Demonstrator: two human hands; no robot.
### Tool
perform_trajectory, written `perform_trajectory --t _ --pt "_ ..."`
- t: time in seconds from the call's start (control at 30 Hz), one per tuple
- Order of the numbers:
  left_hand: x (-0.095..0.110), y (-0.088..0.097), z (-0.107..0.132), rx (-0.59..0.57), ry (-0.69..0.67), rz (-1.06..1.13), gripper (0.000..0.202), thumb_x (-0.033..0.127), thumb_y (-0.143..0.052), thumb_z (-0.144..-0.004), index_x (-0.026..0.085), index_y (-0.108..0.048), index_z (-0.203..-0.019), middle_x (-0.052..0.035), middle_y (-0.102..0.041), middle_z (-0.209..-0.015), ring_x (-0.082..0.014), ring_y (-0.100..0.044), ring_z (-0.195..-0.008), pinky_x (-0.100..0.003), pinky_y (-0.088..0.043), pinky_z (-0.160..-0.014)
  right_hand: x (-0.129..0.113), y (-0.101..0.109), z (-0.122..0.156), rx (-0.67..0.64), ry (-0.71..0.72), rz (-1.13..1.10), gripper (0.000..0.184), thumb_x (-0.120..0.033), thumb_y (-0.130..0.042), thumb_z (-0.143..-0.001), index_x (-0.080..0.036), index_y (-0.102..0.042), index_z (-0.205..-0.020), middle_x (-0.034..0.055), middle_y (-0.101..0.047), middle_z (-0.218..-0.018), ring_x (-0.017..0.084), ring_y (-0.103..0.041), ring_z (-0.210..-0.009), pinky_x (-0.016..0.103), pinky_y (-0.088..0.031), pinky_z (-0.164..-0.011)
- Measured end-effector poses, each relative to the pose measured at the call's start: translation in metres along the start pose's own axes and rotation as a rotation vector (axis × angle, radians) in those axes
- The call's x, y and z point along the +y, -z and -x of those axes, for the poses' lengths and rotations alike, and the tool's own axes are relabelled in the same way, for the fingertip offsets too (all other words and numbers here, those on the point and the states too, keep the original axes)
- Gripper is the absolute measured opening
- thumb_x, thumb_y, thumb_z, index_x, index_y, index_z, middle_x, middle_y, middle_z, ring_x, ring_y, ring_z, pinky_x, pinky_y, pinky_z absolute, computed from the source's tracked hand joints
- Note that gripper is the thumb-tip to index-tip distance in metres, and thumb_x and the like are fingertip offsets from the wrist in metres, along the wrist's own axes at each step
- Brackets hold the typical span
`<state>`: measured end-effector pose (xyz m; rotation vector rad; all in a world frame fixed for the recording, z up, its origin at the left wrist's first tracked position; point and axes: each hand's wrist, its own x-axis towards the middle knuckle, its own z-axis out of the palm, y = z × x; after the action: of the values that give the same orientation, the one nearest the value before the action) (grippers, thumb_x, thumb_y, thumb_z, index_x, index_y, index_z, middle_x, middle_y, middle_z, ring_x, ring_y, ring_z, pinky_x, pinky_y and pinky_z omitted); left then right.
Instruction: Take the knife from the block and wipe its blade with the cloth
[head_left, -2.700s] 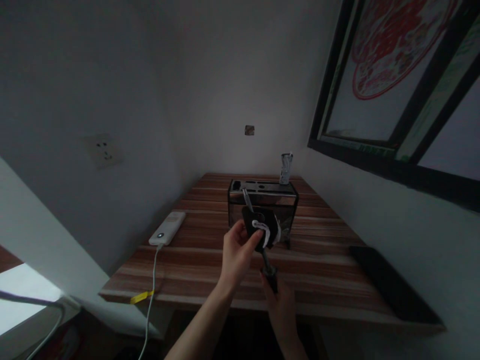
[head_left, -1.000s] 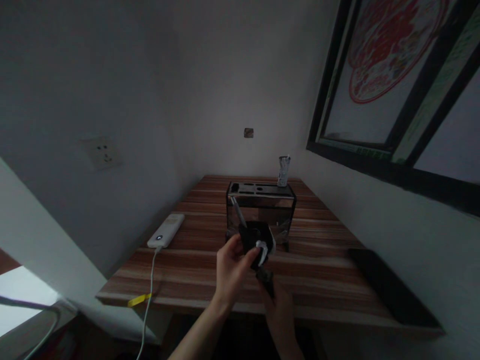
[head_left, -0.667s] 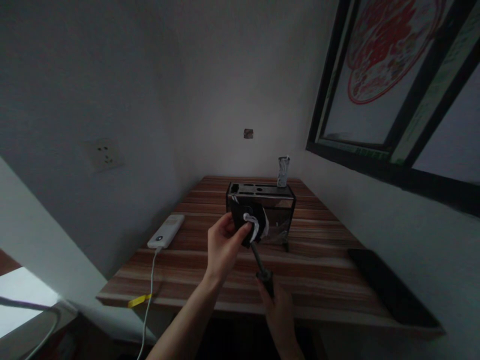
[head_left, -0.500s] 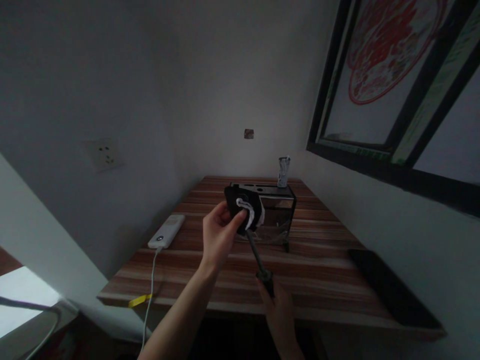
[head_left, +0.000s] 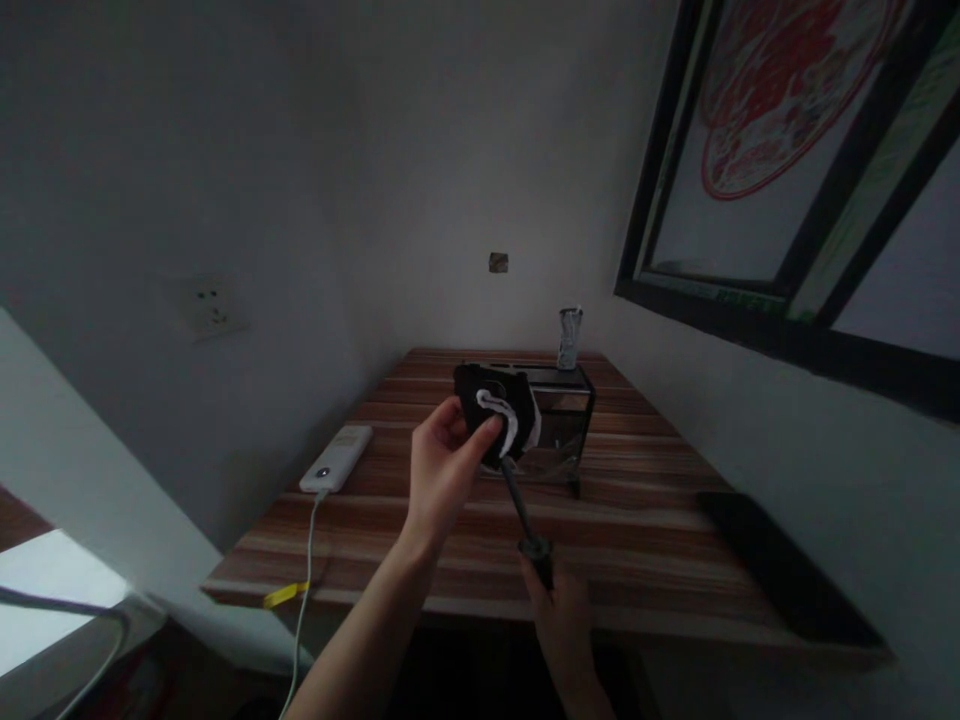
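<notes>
My left hand (head_left: 446, 455) pinches a flat black piece (head_left: 480, 385) above the table, thumb on its near face and fingers behind it. A white curved strip (head_left: 508, 415) runs down that face, and a pale edge shows on its right side. In my right hand (head_left: 562, 620) is a screwdriver (head_left: 519, 505) with a dark handle and a long thin shaft. Its tip meets the lower edge of the black piece, close to the strip's bottom end; exact contact is hard to see. Behind stands a dark box-like frame with clear sides (head_left: 585, 420), partly hidden by the black piece.
A crinkled silvery clear object (head_left: 569, 338) stands on the frame. On the wooden table (head_left: 637, 540) lie a white power bank (head_left: 337, 458) with a cable (head_left: 306, 580), at left, and a long black slab (head_left: 784, 565), at right. Yellow tape (head_left: 283, 596) marks the front edge.
The view has shifted slightly. Both hands, with the black piece and the screwdriver, sit a little farther right; the grips and the tip's place at the lower edge look the same.
</notes>
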<state>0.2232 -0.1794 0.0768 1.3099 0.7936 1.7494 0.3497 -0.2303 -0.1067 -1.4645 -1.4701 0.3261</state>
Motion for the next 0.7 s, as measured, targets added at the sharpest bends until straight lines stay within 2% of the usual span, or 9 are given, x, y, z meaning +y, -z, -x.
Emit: perform_trajectory --t 0.1,0.27,0.4,0.57,0.7 --pt "-0.006 0.001 0.009 -0.014 0.055 -0.03 0.026 0.03 -0.072 -0.066 0.013 -0.063 -0.083 -0.0036 -0.072 -0.079 -0.0146 -0.067 -0.073 -0.02 -0.051 -0.064 -0.002 0.001 -0.001 -0.035 0.0 -0.02 0.044 -0.05 -0.042 -0.086 -0.017 -0.07 -0.086 0.0103 -0.072 -0.081 0.023 -0.068 -0.074 0.031 -0.05 -0.069" --pt "-0.02 0.001 0.027 -0.031 0.15 -0.04 0.025 0.029 -0.072 -0.065 0.013 -0.061 -0.082 -0.0039 -0.071 -0.078 -0.0158 -0.067 -0.071 -0.02 -0.052 -0.06 -0.006 0.004 -0.002 -0.016 -0.002 -0.038 0.041 -0.048 -0.043 -0.086 -0.017 -0.07 -0.086 0.0105 -0.072 -0.082 0.023 -0.068 -0.076 0.03 -0.05 -0.068" --pt "-0.028 0.0 0.04 -0.065 0.187 -0.092 0.023 0.027 -0.07 -0.067 0.014 -0.061 -0.084 -0.0039 -0.071 -0.079 -0.0165 -0.067 -0.073 -0.021 -0.052 -0.061 -0.009 0.005 -0.004 -0.039 -0.024 -0.033 0.04 -0.048 -0.043 -0.085 -0.017 -0.069 -0.082 0.009 -0.071 -0.074 0.023 -0.067 -0.07 0.029 -0.049 -0.062" --pt "-0.034 0.002 0.051 -0.082 0.161 -0.191 0.016 0.024 -0.067 -0.069 0.015 -0.061 -0.081 -0.0031 -0.071 -0.078 -0.0168 -0.067 -0.074 -0.021 -0.052 -0.062 -0.01 0.003 -0.009 -0.036 -0.035 -0.023 0.038 -0.045 -0.043 -0.083 -0.016 -0.066 -0.075 0.009 -0.069 -0.067 0.022 -0.065 -0.063 0.028 -0.046 -0.056" --pt "-0.041 0.001 0.058 -0.154 0.151 -0.23 0.014 0.019 -0.065 -0.069 0.016 -0.061 -0.082 -0.0036 -0.07 -0.079 -0.0172 -0.066 -0.078 -0.02 -0.051 -0.066 -0.009 0.001 -0.015 -0.028 -0.07 -0.022 0.035 -0.042 -0.043 -0.08 -0.016 -0.064 -0.069 0.0084 -0.067 -0.061 0.021 -0.062 -0.056 0.027 -0.044 -0.052"
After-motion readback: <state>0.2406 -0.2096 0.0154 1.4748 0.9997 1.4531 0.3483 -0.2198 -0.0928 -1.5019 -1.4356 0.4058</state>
